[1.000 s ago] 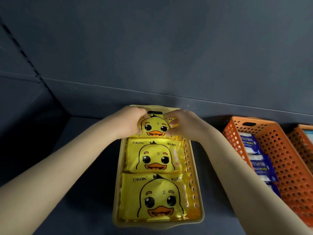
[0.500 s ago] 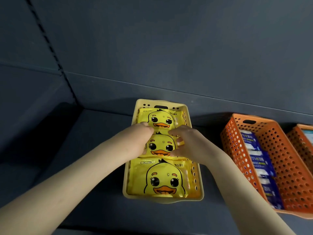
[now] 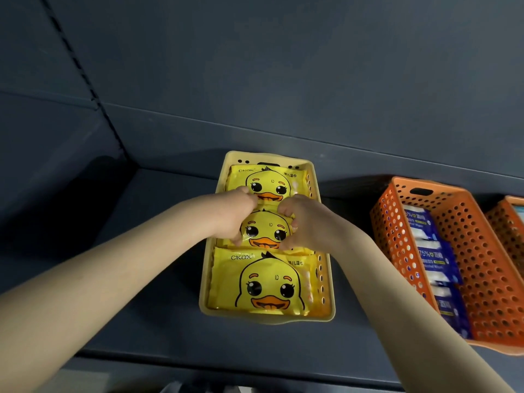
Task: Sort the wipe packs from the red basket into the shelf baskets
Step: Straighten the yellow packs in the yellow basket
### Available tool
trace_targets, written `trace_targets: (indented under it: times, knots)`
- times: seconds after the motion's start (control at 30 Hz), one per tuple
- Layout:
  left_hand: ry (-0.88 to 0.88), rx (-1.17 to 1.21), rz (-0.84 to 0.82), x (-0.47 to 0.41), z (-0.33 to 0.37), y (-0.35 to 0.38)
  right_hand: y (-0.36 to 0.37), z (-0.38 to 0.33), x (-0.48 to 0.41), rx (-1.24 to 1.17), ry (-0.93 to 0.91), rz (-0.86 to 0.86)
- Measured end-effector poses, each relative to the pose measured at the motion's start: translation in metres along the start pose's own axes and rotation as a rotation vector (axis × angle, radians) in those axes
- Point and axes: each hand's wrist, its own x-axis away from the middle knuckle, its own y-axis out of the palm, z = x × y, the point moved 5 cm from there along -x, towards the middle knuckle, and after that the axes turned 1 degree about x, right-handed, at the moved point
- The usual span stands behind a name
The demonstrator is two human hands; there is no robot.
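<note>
Both hands work inside the yellow basket [image 3: 266, 319], which sits on the dark shelf [image 3: 136, 265]. Three duck-print wipe packs lie flat in it in a row. The far duck pack [image 3: 268, 180] is against the basket's back wall, the middle duck pack [image 3: 265, 231] is at its centre, and the near duck pack [image 3: 269, 282] is against its front wall.

The left hand [image 3: 231, 212] reaches in over the basket's left wall and the right hand [image 3: 304, 219] over its right wall. Each grip is narrow, with fingers curled onto a side edge of the middle duck pack, holding it between them. I cannot tell whether the pack is being pressed down or lifted slightly. It looks seated, its ends touching both neighbours.

Right of the yellow basket and apart from it, an orange basket [image 3: 482, 265] holds a row of blue wipe packs [image 3: 428, 251]. A second orange basket [image 3: 507, 222] shows beyond that.

The yellow basket looks filled from back wall to front wall, so the duck packs appear close to sorted, and the blue ones are at least partly done. The red basket is out of view, so I cannot judge how many packs remain. What seems left here is settling this pack and letting go.
</note>
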Motion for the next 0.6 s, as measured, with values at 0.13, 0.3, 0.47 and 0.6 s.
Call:
trace_targets:
  times: [0.13,0.3,0.47,0.6]
  knots:
    - [0.026,0.194,0.103,0.028,-0.001,-0.004,-0.008,0.002,0.027,-0.124,-0.039,0.052]
    - [0.093,0.293,0.056,0.072,0.007,0.015,0.005,-0.005,0.071,-0.173,-0.086,0.019]
    - [0.104,0.145,0.043,0.076,0.017,0.023,0.022,-0.011,0.082,-0.142,-0.03,-0.004]
    - [0.112,0.005,0.009,0.072,0.025,0.026,0.028,-0.013,0.082,-0.117,0.015,-0.005]
